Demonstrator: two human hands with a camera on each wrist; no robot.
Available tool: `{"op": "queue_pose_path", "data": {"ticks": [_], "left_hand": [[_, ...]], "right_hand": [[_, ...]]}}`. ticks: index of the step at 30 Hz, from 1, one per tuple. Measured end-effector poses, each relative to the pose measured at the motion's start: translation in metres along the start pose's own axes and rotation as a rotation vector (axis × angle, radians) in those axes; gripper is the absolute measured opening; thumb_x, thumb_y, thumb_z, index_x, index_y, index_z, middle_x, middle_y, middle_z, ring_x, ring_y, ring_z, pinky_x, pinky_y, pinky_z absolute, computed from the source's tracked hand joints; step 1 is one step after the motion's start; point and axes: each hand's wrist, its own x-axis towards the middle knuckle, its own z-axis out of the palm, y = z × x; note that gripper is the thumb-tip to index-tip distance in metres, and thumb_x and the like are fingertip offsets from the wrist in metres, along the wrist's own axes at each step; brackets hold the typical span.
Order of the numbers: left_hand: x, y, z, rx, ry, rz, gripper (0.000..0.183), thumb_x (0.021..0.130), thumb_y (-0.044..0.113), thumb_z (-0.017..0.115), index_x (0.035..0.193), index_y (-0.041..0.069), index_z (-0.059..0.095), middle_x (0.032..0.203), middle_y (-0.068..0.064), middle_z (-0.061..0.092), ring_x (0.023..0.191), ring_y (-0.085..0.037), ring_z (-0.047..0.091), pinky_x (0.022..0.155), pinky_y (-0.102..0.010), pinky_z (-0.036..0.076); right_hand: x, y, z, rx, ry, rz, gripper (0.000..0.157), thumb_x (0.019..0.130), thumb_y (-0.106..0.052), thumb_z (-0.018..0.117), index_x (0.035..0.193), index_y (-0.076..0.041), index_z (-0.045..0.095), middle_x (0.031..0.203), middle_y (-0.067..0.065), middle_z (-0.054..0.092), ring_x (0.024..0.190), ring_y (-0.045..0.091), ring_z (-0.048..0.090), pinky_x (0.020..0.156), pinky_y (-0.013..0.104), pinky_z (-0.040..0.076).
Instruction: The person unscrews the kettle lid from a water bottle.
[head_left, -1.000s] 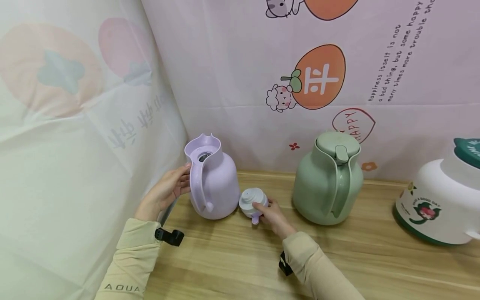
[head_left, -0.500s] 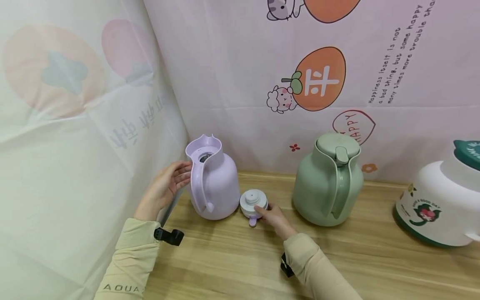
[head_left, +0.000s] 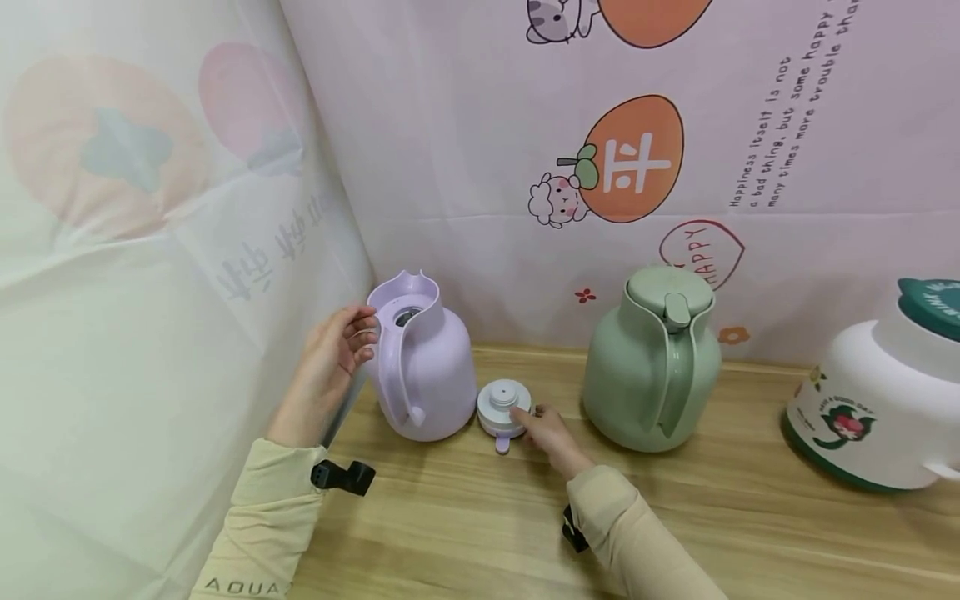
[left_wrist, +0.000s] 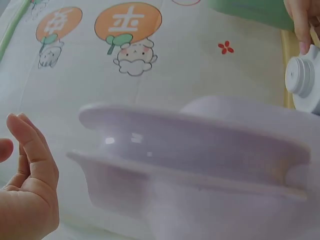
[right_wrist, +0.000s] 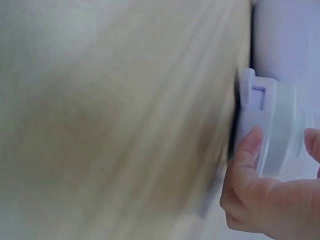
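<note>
A purple thermos jug stands on the table with its mouth uncovered and its handle facing me. My left hand is raised beside the jug's rim, holding nothing; the left wrist view shows the hand apart from the handle, fingers loosely bent. The jug's lid lies upside down on the table right of the jug, its white stopper side up and its purple lever pointing toward me. My right hand grips that lid by its edge, thumb on top; in the right wrist view its fingers press the lid's side.
A green thermos jug with its lid on stands right of my right hand. Farther right is a white jug with a dark green lid. Printed cloth hangs behind the wooden table and along its left side.
My left hand has drawn back from the jug's handle and risen slightly. My right hand has tipped the lid flat onto the table, stopper side up, and still grips it.
</note>
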Motion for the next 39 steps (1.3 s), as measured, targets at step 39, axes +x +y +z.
{"op": "queue_pose_path", "data": {"ticks": [39], "left_hand": [[-0.008, -0.092, 0.127, 0.195, -0.413, -0.165, 0.045, 0.099, 0.019, 0.043, 0.135, -0.007, 0.044, 0.122, -0.016, 0.062, 0.104, -0.014, 0.064, 0.097, -0.032, 0.052]], "right_hand": [[-0.099, -0.177, -0.187, -0.487, 0.094, -0.419, 0.048, 0.099, -0.035, 0.050, 0.138, -0.009, 0.049, 0.141, 0.016, 0.051, 0.126, 0.026, 0.049, 0.105, 0.043, 0.040]]}}
